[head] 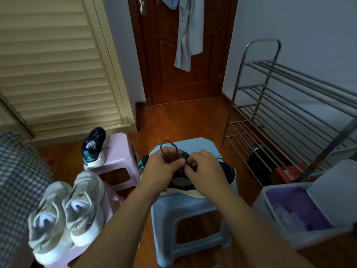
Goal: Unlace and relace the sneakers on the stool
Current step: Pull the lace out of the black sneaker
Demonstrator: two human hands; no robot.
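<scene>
A black sneaker [228, 172] with a cream sole and teal heel tab lies on the light blue stool [193, 209] in the middle. My left hand [162, 167] pinches its dark lace [168, 147], and a loop of that lace stands up above my fingers. My right hand [204, 167] pinches the lace close beside the left hand, over the top of the shoe. Both hands hide most of the sneaker's upper and eyelets. The matching black sneaker [94, 147] stands on a pink stool [117, 157] to the left.
A pair of grey-white sneakers [65, 213] rests on another pink stool at lower left. A metal shoe rack [289, 113] stands at the right, a grey bin with a purple liner [301, 211] at lower right. A brown door [179, 55] is ahead.
</scene>
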